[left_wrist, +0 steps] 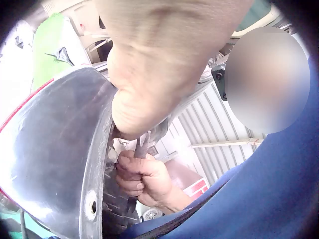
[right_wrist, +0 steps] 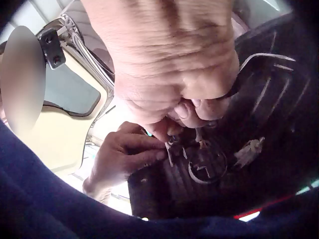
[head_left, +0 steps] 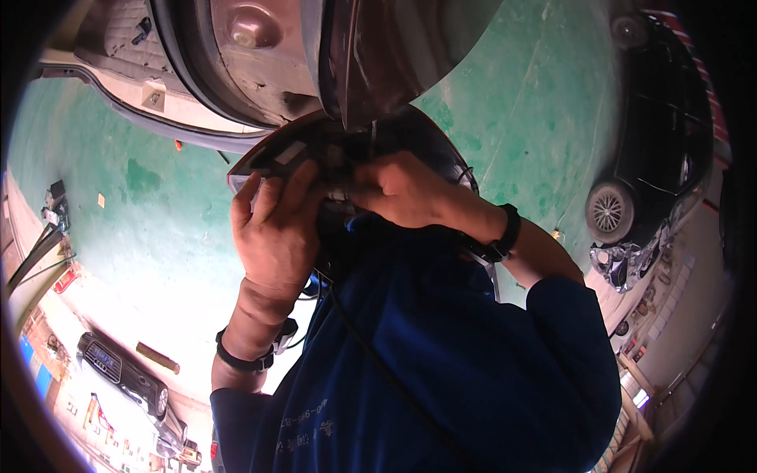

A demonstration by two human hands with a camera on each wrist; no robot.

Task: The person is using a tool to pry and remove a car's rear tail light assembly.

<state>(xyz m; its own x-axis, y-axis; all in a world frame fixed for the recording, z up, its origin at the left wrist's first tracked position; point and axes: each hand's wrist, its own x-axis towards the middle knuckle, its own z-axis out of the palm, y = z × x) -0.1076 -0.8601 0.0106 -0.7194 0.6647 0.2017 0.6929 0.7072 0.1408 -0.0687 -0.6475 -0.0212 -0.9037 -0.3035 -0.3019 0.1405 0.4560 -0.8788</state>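
A curved dark car lamp housing (left_wrist: 60,134) with a red edge rests close against the person's front. In the right wrist view its black ribbed back (right_wrist: 269,109) shows, with a round socket (right_wrist: 207,167). The left hand (head_left: 276,225) reaches over the housing; its thumb and forefinger (right_wrist: 144,149) pinch a small pale fitting (right_wrist: 169,153) beside the socket. Opposite, the right hand (head_left: 406,189) curls round a dark, slim tool (left_wrist: 143,145), which sticks out on both sides of the fist in the left wrist view. I cannot tell the tool's kind.
A brown car body with an open panel (head_left: 378,63) stands right ahead of the hands. A black car (head_left: 662,118) is at the right, another dark car (head_left: 118,370) at the lower left. Green floor (head_left: 189,205) lies between. A cable (head_left: 355,331) hangs down the blue shirt.
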